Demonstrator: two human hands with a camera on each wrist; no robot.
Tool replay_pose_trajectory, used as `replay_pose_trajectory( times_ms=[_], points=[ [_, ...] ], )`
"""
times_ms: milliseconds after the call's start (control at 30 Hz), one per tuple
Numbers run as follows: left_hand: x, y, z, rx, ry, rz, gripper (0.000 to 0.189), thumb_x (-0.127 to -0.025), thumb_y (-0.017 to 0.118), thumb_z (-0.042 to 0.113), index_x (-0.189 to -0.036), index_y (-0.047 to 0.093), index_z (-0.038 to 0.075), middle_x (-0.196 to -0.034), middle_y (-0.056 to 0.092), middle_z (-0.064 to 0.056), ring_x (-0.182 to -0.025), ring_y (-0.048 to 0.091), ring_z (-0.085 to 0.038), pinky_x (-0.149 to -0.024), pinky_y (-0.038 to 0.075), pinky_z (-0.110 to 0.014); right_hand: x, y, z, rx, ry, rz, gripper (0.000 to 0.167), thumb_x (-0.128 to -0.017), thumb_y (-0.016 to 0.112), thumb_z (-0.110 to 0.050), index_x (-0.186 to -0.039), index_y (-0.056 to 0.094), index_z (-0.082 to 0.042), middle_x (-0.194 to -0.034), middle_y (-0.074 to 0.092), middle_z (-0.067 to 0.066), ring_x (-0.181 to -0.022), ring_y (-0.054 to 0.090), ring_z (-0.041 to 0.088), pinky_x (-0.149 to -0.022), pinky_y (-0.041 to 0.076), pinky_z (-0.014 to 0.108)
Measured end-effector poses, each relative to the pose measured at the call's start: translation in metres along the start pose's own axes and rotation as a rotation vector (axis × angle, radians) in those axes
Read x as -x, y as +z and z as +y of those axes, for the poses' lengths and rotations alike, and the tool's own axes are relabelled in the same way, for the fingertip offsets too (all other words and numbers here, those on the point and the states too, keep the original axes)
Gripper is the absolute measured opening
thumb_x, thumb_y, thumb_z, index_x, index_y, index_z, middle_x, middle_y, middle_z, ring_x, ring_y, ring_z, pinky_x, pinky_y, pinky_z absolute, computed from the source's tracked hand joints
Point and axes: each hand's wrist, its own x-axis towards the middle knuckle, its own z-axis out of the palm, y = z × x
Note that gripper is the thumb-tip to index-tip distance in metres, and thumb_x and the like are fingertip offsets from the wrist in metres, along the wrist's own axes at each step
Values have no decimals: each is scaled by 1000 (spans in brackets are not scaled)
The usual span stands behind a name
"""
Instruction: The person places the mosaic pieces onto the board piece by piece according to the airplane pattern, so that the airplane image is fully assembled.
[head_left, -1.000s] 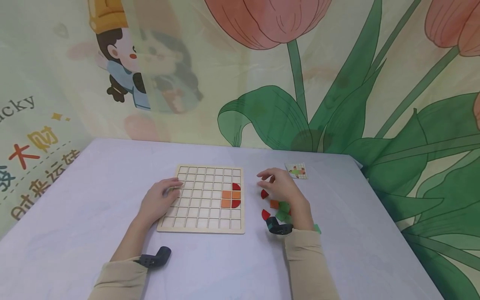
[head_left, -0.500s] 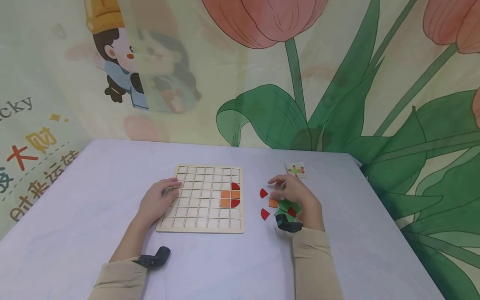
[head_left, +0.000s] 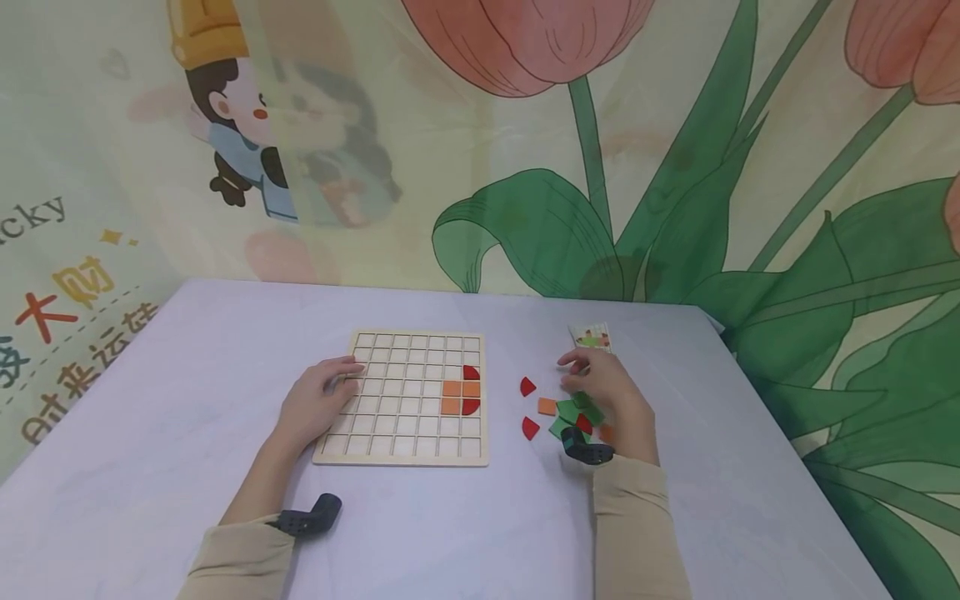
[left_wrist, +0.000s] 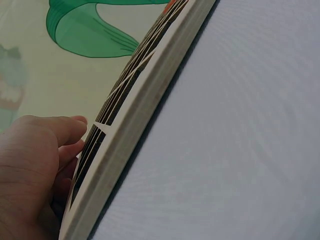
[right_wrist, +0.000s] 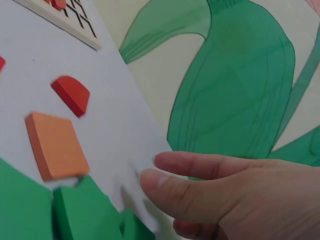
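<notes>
A wooden grid board [head_left: 405,421] lies on the table, with orange squares [head_left: 452,406] and red quarter-round pieces [head_left: 471,407] in cells at its right side. My left hand [head_left: 313,400] rests at the board's left edge, fingers loosely bent; the left wrist view shows thumb and fingers beside the rim. To the right, my right hand [head_left: 606,382] hovers just over a loose pile of green pieces [head_left: 567,410]. Thumb and forefinger are apart in the right wrist view, and I see nothing between them. Left of that hand lie an orange square [right_wrist: 57,145] and a red quarter-round [right_wrist: 72,94].
A small picture card [head_left: 592,334] lies behind my right hand, partly covered by it. Another red piece [head_left: 530,428] sits nearer the front. The white-covered table [head_left: 450,533] meets a printed backdrop [head_left: 525,233] behind. Black cameras are strapped to both wrists.
My right hand has moved right, away from the board and over the green pieces, uncovering more loose pieces. The left hand and the board have stayed put.
</notes>
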Motion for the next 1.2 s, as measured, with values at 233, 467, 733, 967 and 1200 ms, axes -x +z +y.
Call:
replay_pose_trajectory(
  times_ms=[233,467,733,967,1200],
  points=[
    [0,0,1,-1,-2,4,36,-96,53,22,-127,58,6,-145,44,-16,-139,30,-39,-112,20,-55,2,-7,12,54,24,-16,30,-90,65,-19,-120,63,-15,-117,58,14,-109,51,30,-90,47,44],
    [1,0,2,4,-2,2,36,-96,53,22,-127,58,6,-145,44,-16,-139,30,-39,-112,20,-55,5,-8,12,46,33,-59,28,-89,67,-19,-116,65,-14,-114,59,13,-105,52,28,-87,48,42],
    [1,-1,3,8,-12,-1,36,-95,53,22,-127,58,6,-146,44,-16,-139,29,-39,-112,20,-55,4,-9,14,63,18,-96,26,-86,71,-19,-111,67,-15,-107,59,9,-102,51,25,-86,46,40],
    [1,0,3,9,-15,0,36,-95,53,21,-127,58,6,-146,44,-16,-140,29,-39,-113,19,-55,3,-8,13,68,18,-93,24,-87,69,-18,-110,67,-14,-107,59,9,-101,51,25,-86,46,40],
    [1,1,2,-4,-15,1,35,-96,53,21,-127,58,7,-145,44,-15,-139,30,-38,-112,20,-55,2,-5,12,54,28,-62,24,-88,69,-20,-111,66,-14,-105,60,8,-100,51,24,-86,45,40]
  ],
)
